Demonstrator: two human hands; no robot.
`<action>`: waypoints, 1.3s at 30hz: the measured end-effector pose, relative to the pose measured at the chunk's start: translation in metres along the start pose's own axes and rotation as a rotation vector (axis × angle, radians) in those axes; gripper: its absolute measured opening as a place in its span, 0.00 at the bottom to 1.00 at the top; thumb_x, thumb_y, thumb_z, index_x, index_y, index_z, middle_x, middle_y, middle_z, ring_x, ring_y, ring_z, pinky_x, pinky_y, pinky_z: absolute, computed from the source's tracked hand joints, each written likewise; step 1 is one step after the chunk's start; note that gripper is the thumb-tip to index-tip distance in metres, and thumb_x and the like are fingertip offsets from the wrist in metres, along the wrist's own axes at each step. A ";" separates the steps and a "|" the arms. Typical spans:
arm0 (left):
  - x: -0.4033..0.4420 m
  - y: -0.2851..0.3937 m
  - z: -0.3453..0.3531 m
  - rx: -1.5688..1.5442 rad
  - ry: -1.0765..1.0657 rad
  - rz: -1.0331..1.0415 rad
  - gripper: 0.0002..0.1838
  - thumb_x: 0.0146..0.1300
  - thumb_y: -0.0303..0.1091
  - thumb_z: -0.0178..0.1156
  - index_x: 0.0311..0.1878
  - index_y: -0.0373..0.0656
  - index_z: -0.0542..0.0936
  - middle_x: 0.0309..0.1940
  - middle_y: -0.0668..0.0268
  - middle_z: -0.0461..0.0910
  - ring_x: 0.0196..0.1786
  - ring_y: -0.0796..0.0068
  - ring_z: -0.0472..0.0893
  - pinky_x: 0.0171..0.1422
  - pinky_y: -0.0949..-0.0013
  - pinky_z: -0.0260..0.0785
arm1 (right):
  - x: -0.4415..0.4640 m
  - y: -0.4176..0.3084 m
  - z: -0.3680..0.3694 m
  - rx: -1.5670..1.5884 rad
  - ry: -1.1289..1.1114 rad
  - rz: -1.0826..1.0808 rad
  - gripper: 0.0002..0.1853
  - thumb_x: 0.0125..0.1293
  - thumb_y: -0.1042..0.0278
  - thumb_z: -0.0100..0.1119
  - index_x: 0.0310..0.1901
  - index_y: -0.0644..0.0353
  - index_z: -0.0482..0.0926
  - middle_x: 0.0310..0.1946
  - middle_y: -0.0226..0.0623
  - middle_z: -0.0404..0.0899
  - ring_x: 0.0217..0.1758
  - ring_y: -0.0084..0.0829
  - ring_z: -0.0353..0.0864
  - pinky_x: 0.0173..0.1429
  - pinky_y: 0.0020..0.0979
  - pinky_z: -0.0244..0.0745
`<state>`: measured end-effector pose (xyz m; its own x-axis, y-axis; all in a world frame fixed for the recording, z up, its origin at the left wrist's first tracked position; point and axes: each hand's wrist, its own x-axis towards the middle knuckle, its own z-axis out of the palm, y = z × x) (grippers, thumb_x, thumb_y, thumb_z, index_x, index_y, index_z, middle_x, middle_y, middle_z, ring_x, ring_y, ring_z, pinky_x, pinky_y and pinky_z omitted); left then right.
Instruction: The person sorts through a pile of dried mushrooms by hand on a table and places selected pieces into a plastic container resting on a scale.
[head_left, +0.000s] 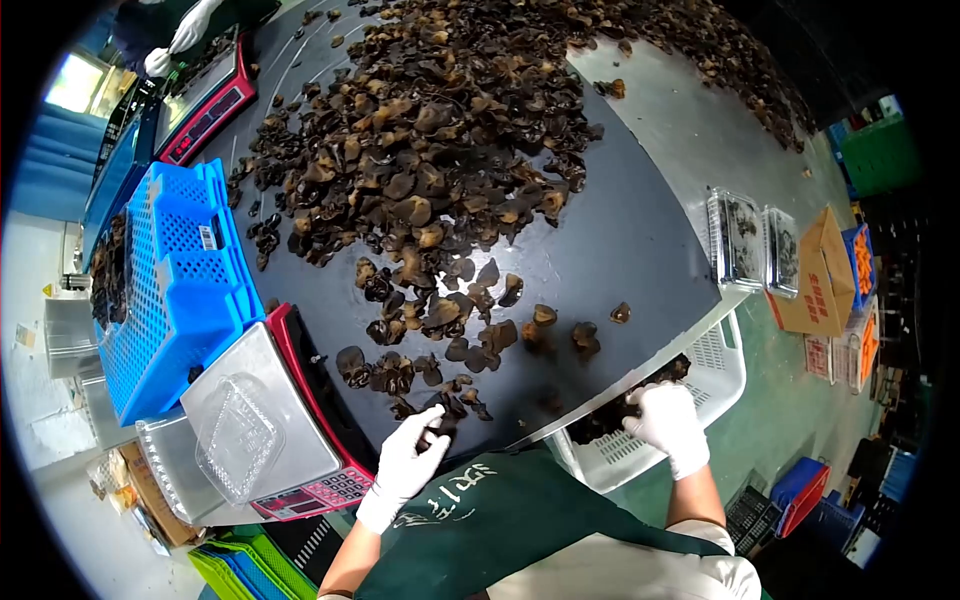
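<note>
A large heap of dark brown wood ear mushrooms (400, 150) covers the far part of the grey tabletop, with looser pieces (440, 315) spread toward me. At the near edge, my left hand (408, 462), in a white glove, has thumb and fingers curled around a dark wood ear mushroom (440, 428). My right hand (668, 425), also gloved in white, is over a white plastic basket (730, 365) below the table's right edge. Its fingers are closed, and what they hold is hidden. Dark wood ear pieces (597, 425) lie in the basket beside it.
On the left, a red-edged scale (325, 420) carries a clear plastic container (240, 435), with a blue crate (180, 290) behind it. Clear packs (738, 240) and a cardboard box (818, 280) stand at right. Another person's gloved hand (190, 28) is by a second scale (215, 105).
</note>
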<state>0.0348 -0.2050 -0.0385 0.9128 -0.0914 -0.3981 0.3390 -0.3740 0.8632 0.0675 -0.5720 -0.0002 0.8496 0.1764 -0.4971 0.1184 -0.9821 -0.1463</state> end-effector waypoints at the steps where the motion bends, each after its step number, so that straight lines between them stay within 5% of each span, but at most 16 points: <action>1: 0.000 0.002 -0.001 0.050 -0.018 0.024 0.24 0.55 0.25 0.68 0.57 0.41 0.78 0.38 0.66 0.79 0.32 0.79 0.74 0.39 0.76 0.71 | 0.006 0.002 0.002 0.070 0.157 -0.044 0.10 0.48 0.65 0.63 0.33 0.57 0.83 0.30 0.37 0.79 0.34 0.39 0.79 0.40 0.38 0.75; 4: 0.005 0.014 -0.004 0.205 0.027 0.151 0.20 0.55 0.26 0.67 0.53 0.41 0.80 0.36 0.64 0.79 0.32 0.75 0.76 0.39 0.73 0.72 | 0.031 -0.019 -0.016 0.259 0.385 -0.115 0.05 0.58 0.69 0.60 0.36 0.57 0.81 0.30 0.37 0.78 0.35 0.39 0.78 0.41 0.38 0.74; 10: 0.024 0.013 -0.025 0.285 0.378 0.134 0.16 0.59 0.22 0.60 0.51 0.41 0.80 0.39 0.62 0.79 0.38 0.71 0.79 0.47 0.71 0.72 | 0.098 -0.088 0.016 0.400 0.585 -0.281 0.16 0.58 0.71 0.61 0.49 0.55 0.79 0.43 0.34 0.78 0.42 0.36 0.81 0.44 0.34 0.78; 16: 0.031 0.024 -0.041 0.248 0.451 0.112 0.14 0.60 0.21 0.59 0.49 0.40 0.80 0.39 0.62 0.79 0.38 0.70 0.79 0.47 0.71 0.72 | 0.095 -0.078 -0.011 0.479 0.469 -0.295 0.06 0.55 0.68 0.62 0.35 0.54 0.82 0.32 0.34 0.79 0.33 0.37 0.82 0.39 0.34 0.77; 20: 0.037 0.028 -0.031 0.444 0.289 0.244 0.07 0.59 0.28 0.63 0.41 0.42 0.83 0.33 0.61 0.81 0.36 0.64 0.81 0.43 0.67 0.74 | 0.044 -0.027 -0.057 0.173 0.042 -0.252 0.13 0.46 0.56 0.65 0.28 0.57 0.84 0.26 0.37 0.81 0.31 0.38 0.83 0.37 0.37 0.77; 26: 0.048 0.011 0.014 0.855 0.147 0.313 0.19 0.55 0.43 0.67 0.49 0.47 0.81 0.31 0.66 0.78 0.34 0.67 0.80 0.37 0.65 0.72 | 0.068 -0.089 -0.024 0.484 0.234 -0.487 0.05 0.58 0.66 0.63 0.34 0.54 0.85 0.29 0.33 0.83 0.31 0.37 0.83 0.36 0.33 0.78; 28: 0.047 0.016 0.023 0.990 0.161 0.316 0.20 0.54 0.43 0.67 0.49 0.48 0.81 0.31 0.66 0.77 0.33 0.68 0.80 0.36 0.65 0.71 | 0.087 -0.124 0.011 0.295 0.316 -0.568 0.06 0.59 0.64 0.63 0.37 0.51 0.84 0.24 0.31 0.79 0.27 0.35 0.82 0.29 0.34 0.76; 34: 0.052 0.010 0.018 0.959 0.221 0.261 0.09 0.49 0.38 0.66 0.33 0.49 0.79 0.30 0.68 0.77 0.32 0.67 0.80 0.34 0.64 0.71 | 0.121 -0.170 0.050 0.143 0.402 -0.515 0.03 0.56 0.68 0.56 0.27 0.54 0.76 0.21 0.35 0.75 0.23 0.36 0.80 0.25 0.35 0.74; 39: 0.051 0.014 0.021 0.828 0.312 0.328 0.07 0.48 0.34 0.64 0.31 0.47 0.78 0.28 0.68 0.77 0.29 0.66 0.80 0.32 0.63 0.71 | 0.103 -0.128 -0.002 0.676 0.251 -0.496 0.06 0.54 0.64 0.60 0.28 0.57 0.80 0.27 0.39 0.80 0.29 0.41 0.82 0.33 0.37 0.77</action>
<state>0.0811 -0.2344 -0.0528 0.9943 -0.1019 0.0300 -0.1057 -0.9213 0.3741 0.1411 -0.4282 -0.0313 0.8782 0.4757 -0.0501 0.2423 -0.5327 -0.8109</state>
